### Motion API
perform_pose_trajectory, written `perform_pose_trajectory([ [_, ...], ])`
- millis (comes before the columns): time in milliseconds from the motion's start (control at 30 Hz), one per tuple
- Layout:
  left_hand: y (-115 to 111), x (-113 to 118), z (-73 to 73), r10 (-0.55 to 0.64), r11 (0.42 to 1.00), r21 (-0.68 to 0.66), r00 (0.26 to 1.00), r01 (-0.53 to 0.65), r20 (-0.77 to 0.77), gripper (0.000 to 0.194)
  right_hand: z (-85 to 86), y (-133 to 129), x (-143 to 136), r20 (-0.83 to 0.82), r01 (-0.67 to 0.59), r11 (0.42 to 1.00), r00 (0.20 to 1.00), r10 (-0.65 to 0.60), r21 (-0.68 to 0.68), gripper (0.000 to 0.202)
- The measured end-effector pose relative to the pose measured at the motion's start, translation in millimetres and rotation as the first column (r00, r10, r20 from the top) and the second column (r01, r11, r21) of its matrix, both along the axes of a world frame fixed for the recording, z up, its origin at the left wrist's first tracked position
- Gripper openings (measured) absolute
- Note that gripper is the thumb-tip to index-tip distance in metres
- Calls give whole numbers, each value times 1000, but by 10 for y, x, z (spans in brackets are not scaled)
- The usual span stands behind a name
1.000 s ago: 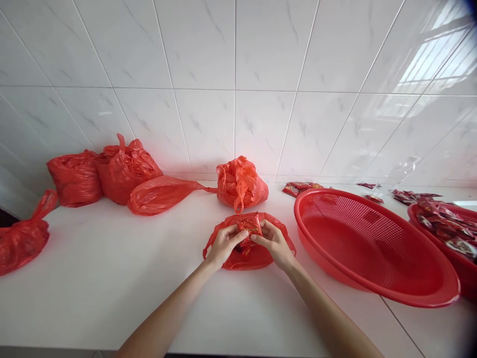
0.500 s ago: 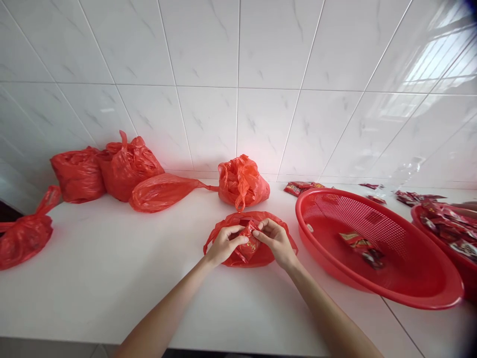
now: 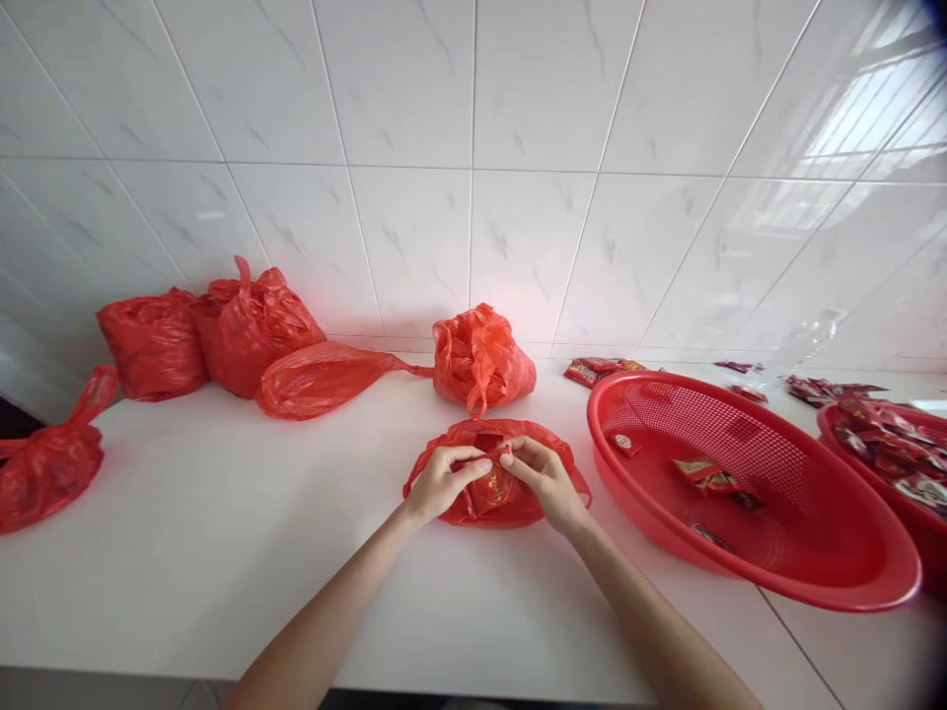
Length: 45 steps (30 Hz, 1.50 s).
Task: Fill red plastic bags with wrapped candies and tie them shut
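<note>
A red packet with gold print (image 3: 494,489) is pinched at its upper edge between thumb and fingers of my left hand (image 3: 450,481) and my right hand (image 3: 544,478). Both hands are closed on it, close together. It is over a spread red plastic bag (image 3: 569,461) on the white table (image 3: 281,552). Another dark red packet (image 3: 488,441) shows in the bag just behind my fingertips.
Behind stands a tied red bag (image 3: 484,360). More red bags (image 3: 255,330) sit at the left. On the right are a large red basket (image 3: 643,513) with several packets (image 3: 706,475), a fuller basket (image 3: 829,434) and a clear bottle (image 3: 806,340).
The packet in my hands has turned more level, and my fingertips have closed along its top. Packets in the large basket have shifted; one now lies at its left side. A hand at the far right has gone.
</note>
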<state>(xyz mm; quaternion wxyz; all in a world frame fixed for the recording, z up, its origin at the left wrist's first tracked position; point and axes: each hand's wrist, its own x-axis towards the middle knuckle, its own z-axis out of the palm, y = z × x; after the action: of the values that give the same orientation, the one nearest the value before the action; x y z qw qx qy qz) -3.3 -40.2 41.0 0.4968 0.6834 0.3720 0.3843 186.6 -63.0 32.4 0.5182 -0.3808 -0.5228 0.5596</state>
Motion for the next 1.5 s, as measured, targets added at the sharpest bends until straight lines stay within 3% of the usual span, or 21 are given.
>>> perform_pose_trajectory([
  [100, -7, 6, 6, 7, 1000, -16, 1000, -7, 16, 27, -23, -1, -20, -7, 14, 1000, 1000, -14, 2, 28],
  [333, 3, 29, -51, 6, 996, -89, 995, 3, 101, 34, -121, 59, -10, -113, 189, 982, 975, -189, -12, 32],
  [667, 15, 5, -26, 18, 992, -127, 993, -3, 119, 30, -114, 45, -36, -135, 184, 983, 974, -183, -6, 31],
  [900, 3, 3, -33, 20, 998, -69, 995, -13, 100, 28, -3, -10, -41, -14, 36, 999, 999, -36, 14, 26],
  [1233, -32, 92, -94, 38, 983, -183, 957, 17, 289, 28, -61, -23, -78, -17, 95, 993, 995, -94, 64, 23],
  [1500, -22, 107, -111, 120, 985, -147, 964, -86, 236, 31, -66, -20, -73, 15, 107, 993, 994, -108, 55, 25],
])
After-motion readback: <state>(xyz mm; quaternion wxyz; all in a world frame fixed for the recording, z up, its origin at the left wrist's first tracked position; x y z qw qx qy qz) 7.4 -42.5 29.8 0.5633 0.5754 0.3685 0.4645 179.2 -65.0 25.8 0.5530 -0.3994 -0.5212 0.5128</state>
